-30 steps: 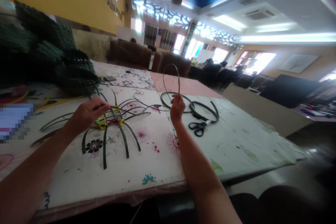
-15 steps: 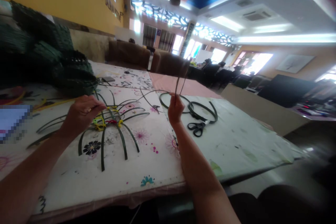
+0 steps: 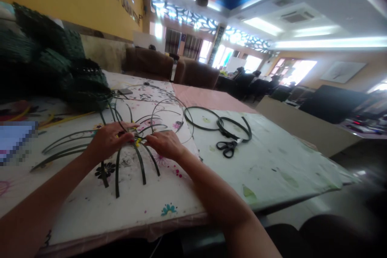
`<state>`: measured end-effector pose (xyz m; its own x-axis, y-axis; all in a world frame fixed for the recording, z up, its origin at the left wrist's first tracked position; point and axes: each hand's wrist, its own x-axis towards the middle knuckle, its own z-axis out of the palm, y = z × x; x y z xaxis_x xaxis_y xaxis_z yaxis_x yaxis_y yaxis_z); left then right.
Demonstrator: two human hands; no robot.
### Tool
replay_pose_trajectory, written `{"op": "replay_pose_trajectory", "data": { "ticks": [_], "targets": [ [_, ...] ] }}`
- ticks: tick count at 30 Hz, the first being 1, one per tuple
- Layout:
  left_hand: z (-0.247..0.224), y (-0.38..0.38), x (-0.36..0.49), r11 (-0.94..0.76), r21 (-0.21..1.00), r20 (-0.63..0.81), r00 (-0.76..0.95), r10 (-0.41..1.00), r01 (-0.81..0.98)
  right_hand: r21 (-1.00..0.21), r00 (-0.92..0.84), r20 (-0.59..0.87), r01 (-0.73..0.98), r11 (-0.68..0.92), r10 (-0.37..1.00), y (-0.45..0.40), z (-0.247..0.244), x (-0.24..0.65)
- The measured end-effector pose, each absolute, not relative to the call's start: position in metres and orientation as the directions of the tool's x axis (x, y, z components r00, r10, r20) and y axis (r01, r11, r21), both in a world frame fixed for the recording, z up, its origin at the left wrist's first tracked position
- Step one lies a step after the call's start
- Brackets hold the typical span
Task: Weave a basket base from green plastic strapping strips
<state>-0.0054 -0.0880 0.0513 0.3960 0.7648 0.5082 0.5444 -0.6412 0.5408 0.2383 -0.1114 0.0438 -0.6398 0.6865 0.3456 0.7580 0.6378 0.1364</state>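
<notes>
Dark green flat strips [image 3: 140,163] cross at a small woven centre and fan out over the flowered tablecloth. Yellow ties [image 3: 138,142] and a bit of red show at that crossing. My left hand [image 3: 110,139] lies over the left side of the centre, thumb and fingers closing on the strips there. At the right side of the centre, my right hand [image 3: 165,144] is closed in a pinch on a thin green strip, which loops up behind it. The fingers of both hands partly cover the crossing.
Black-handled scissors [image 3: 227,148] lie to the right, beside coiled green strip [image 3: 234,129] and another coil [image 3: 201,118]. Dark green woven baskets [image 3: 86,82] are piled at the left back. A blurred-out screen [image 3: 16,141] sits at the left edge. Brown chairs [image 3: 198,73] stand behind the table.
My right hand has come down and left from above the table, bringing the strip to the woven centre. My left hand has shifted right, onto the crossing.
</notes>
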Motion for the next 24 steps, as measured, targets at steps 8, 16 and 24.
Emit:
{"op": "replay_pose_trajectory", "data": {
  "ticks": [8,16,24],
  "targets": [
    [0.068,-0.097,-0.012,-0.559,0.668,0.554,0.172,0.814,0.492,0.091,-0.503,0.5,0.84,0.535,0.705,-0.089,0.043,0.262],
    [0.066,-0.086,-0.016,-0.639,0.501,0.496,0.411,0.765,0.584,-0.26,-0.131,0.58,0.906,0.335,0.804,-0.072,0.035,0.294],
    [0.049,-0.058,-0.013,-0.635,0.284,0.319,0.554,0.769,0.718,-0.595,0.066,0.553,0.73,0.338,0.83,-0.063,0.026,0.3]
  ]
}}
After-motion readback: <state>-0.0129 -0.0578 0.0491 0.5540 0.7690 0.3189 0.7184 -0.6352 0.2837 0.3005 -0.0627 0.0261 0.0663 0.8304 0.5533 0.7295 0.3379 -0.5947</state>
